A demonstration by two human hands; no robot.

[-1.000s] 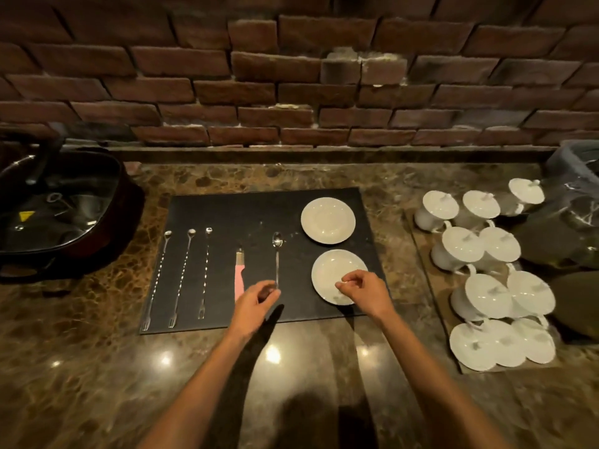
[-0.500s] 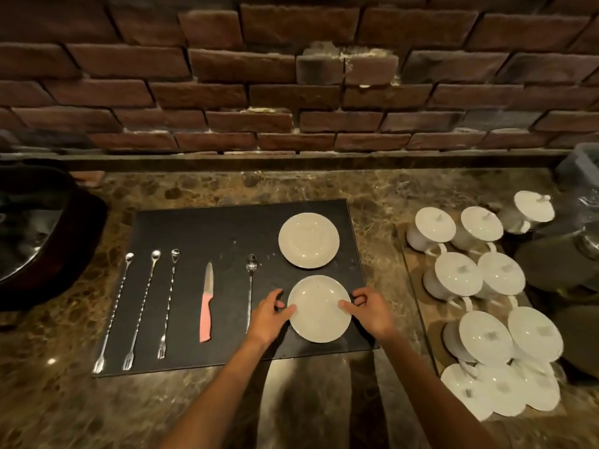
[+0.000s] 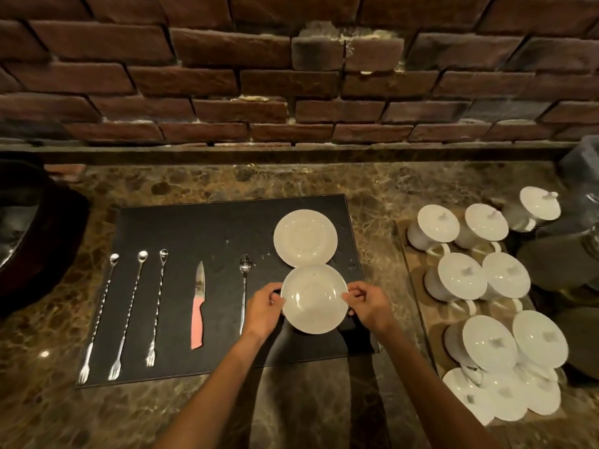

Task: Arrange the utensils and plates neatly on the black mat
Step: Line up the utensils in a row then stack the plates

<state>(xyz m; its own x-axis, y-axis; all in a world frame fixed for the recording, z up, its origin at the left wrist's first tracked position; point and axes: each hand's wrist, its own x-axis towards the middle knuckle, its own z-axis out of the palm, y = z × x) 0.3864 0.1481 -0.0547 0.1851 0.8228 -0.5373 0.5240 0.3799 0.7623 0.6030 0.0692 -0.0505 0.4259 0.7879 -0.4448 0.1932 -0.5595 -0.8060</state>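
Observation:
A black mat (image 3: 207, 228) lies on the marble counter. Three long twisted bar forks (image 3: 128, 314) lie side by side at its left. Right of them lies a pink-handled knife (image 3: 197, 314), then a long spoon (image 3: 244, 286). A white plate (image 3: 305, 238) rests at the mat's far right. Just in front of it is a second white plate (image 3: 313, 298), its far rim overlapping the first. My left hand (image 3: 264, 307) grips this near plate's left rim and my right hand (image 3: 368, 304) grips its right rim.
Several white lidded cups (image 3: 476, 286) stand on a tray at the right. A dark round pot (image 3: 29, 234) sits at the left edge. Dark items (image 3: 564, 264) fill the far right. A brick wall (image 3: 291, 76) backs the counter.
My left hand left the spoon and took the near plate's left rim; both hands now hold that plate, which has shifted toward the far plate. The camera moved closer.

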